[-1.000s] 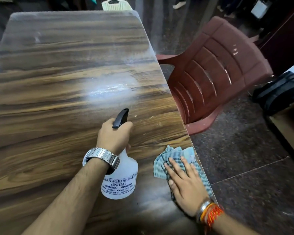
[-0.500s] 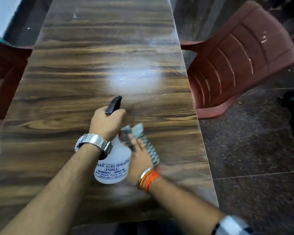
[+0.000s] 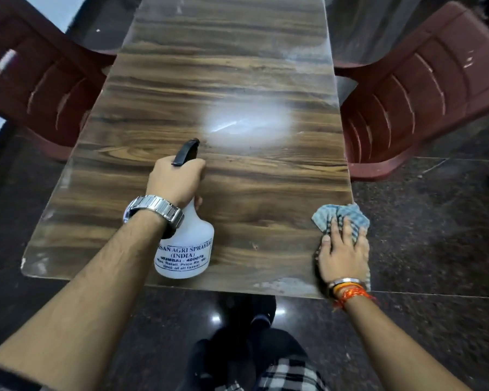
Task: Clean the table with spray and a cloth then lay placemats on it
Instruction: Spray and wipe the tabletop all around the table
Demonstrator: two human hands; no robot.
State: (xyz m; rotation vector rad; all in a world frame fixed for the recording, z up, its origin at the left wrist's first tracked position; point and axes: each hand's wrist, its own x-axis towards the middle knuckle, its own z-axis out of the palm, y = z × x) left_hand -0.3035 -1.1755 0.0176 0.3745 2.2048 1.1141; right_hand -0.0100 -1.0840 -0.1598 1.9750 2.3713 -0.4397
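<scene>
A long wood-grain table (image 3: 237, 57) runs away from me. My left hand (image 3: 175, 179) grips the neck of a white spray bottle (image 3: 185, 246) with a black nozzle, held over the near part of the table and pointing forward. A white patch of mist (image 3: 246, 122) lies on the wood just beyond the nozzle. My right hand (image 3: 343, 249) presses flat on a blue checked cloth (image 3: 342, 217) at the table's near right edge. No placemats are in view.
A maroon plastic chair (image 3: 424, 88) stands at the table's right side and another maroon chair (image 3: 37, 77) at its left. Dark polished floor surrounds the table. My legs and shoes show below the near edge.
My right hand with the cloth went from the right edge to beside the bottle and is back at the near right edge. The view has pulled back; the mist patch is larger.
</scene>
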